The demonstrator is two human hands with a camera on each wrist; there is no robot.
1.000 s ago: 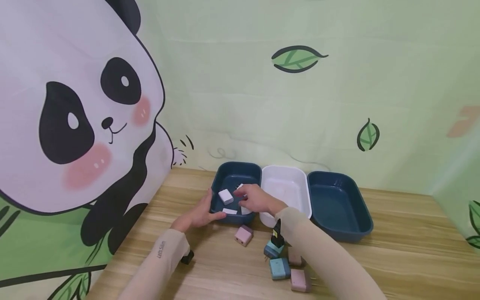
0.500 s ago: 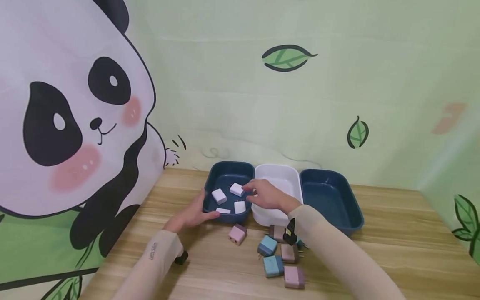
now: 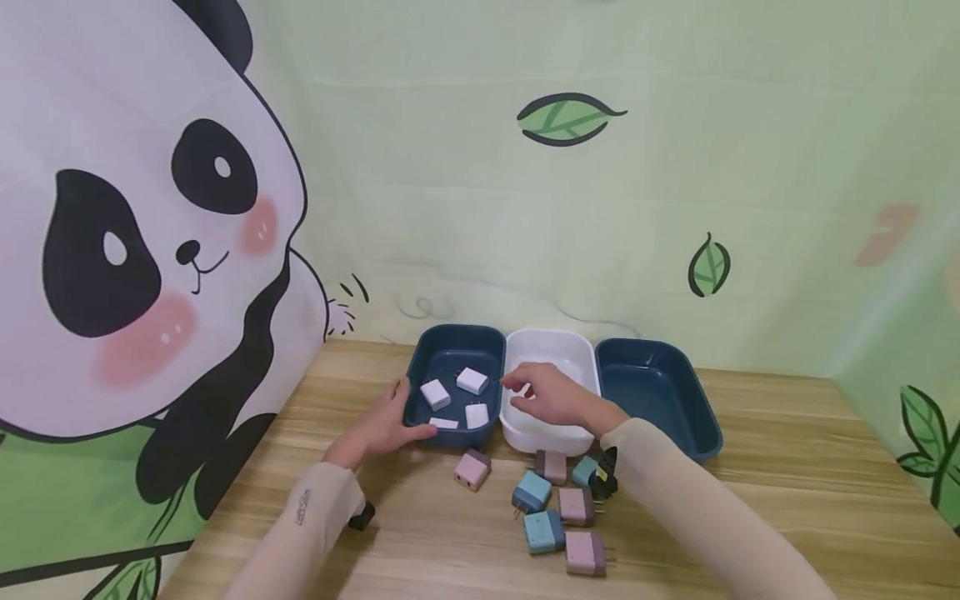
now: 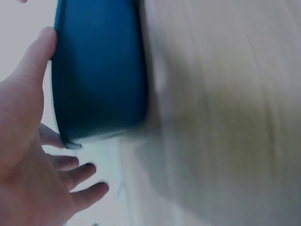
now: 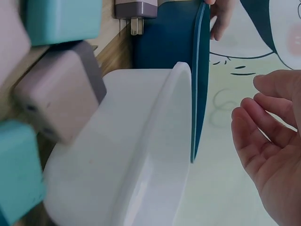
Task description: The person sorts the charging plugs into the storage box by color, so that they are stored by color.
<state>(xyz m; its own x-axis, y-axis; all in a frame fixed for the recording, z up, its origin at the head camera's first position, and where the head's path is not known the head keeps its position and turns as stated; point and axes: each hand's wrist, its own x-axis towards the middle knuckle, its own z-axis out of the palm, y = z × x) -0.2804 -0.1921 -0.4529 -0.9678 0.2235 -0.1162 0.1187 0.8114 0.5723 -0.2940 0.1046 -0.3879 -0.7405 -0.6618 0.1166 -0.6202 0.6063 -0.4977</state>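
My left hand [image 3: 382,425] rests against the left dark blue tray [image 3: 417,354], its thumb at the front rim and its fingers along the left side. In the left wrist view, the fingers are spread loosely beside the tray's rim. Inside that tray lie several white chargers, among them one at the back [image 3: 472,381] and one at the front right [image 3: 476,415]. Over the white tray [image 3: 551,340] hovers my right hand [image 3: 555,396], fingers loosely bent and holding nothing. The right wrist view shows this hand [image 5: 273,127] apart from the white tray's rim.
A second dark blue tray [image 3: 660,400] stands at the right of the row. In front of the trays, pink chargers [image 3: 472,469] and blue chargers [image 3: 543,532] lie on the wooden table [image 3: 420,542]. A printed panda cloth [image 3: 420,167] hangs behind.
My right hand has moved right, from inside the left tray to over the white tray, leaving the white chargers behind. The left hand stays at the tray. The head view has shifted slightly.
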